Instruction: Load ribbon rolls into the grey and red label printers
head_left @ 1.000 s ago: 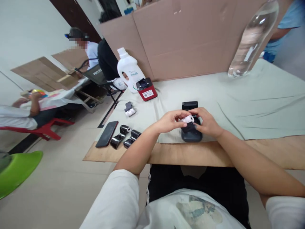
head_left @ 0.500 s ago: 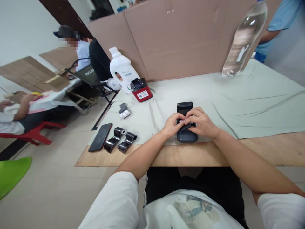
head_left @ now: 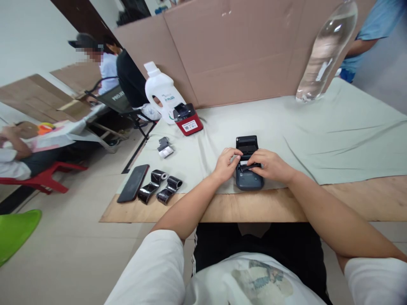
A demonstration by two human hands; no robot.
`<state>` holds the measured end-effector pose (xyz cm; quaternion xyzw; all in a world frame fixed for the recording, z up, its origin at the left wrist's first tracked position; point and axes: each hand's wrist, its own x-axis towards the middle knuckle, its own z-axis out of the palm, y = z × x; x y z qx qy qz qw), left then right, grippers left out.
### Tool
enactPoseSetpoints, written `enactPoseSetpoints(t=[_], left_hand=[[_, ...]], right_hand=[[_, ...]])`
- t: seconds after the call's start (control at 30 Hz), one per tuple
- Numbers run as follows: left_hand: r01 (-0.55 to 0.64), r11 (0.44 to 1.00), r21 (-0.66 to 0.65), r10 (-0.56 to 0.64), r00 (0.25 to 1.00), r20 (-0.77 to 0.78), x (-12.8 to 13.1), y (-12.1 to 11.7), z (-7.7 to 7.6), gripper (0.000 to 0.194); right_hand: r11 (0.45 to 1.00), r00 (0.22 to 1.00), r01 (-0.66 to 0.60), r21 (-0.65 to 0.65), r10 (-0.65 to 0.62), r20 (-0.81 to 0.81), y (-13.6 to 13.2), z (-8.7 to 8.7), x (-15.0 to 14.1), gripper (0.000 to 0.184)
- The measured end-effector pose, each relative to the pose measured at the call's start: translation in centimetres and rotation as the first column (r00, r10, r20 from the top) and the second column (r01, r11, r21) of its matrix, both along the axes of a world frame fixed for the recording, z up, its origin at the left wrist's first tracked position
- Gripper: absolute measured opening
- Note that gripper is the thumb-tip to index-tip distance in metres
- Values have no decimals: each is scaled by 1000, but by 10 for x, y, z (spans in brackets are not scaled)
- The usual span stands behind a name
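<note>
Near the centre of the frame, on the worktop [head_left: 286, 205], we have a dark handheld device [head_left: 249, 183] with its lid [head_left: 246, 139] tipped open. Our right hand [head_left: 270, 166] pinches a dark strip [head_left: 252, 167] over its opening, beside a bit of white paper [head_left: 243, 162]. Our left hand [head_left: 225, 164] bends its fingers at the device's left side – we cannot tell whether they grip anything. At lower left lie a phone [head_left: 133, 183] and two glossy black rolls [head_left: 153, 186] – farther up, a red box [head_left: 190, 123] sits before a white jug [head_left: 163, 93].
</note>
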<state>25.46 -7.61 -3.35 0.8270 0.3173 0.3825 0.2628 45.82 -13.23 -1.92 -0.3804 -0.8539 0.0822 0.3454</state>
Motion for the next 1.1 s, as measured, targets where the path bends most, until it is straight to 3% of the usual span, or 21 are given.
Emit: enactPoseSetpoints(t=[0.13,0.27,0.37,0.5,0.57,0.7,0.77,0.87,0.9,0.97,1.03,1.1], left_hand=[[-89,996,2,88,996,31,-2,4,-1,38],[-111,990,-89,119,988,94,-3,7,-5,58],[12,960,-281,40,983,179,-3,10,-10,74],[233,811,-538,-39,937,347,0,16,-19,79],[272,771,-576,-6,907,420,1,19,-21,76],[264,794,-547,30,882,470,-1,17,-16,62],[244,822,-514,-1,904,428,-1,14,-12,54],[159,874,-458,-29,960,279,0,10,-8,53],[118,895,-430,-32,979,202,0,10,-8,55],[48,930,-364,-43,999,20,0,9,-7,58],[27,949,-315,-73,988,-137,-2,8,-5,60],[53,951,-304,-120,971,-206,-3,8,-3,62]], right_hand=[[997,1000,4,77,-2,-24,-1,4,-1,11],[994,994,-77,79,82,-72,-6,10,-2,12],[988,988,-150,44,151,-22,-9,13,-1,13],[986,987,-148,70,144,67,-13,14,0,15],[986,988,-124,113,112,111,-16,16,-1,16],[972,983,-95,216,57,175,-22,19,-4,20],[971,983,-92,222,53,176,-24,20,-6,24],[991,995,-72,116,64,72,-24,19,-6,30],[997,1000,-27,69,26,14,-22,18,-6,32],[986,983,164,-32,-167,-83,-17,14,-4,33],[902,908,400,-160,-414,-67,-8,10,-1,33],[800,852,512,-312,-519,67,1,5,2,37]])
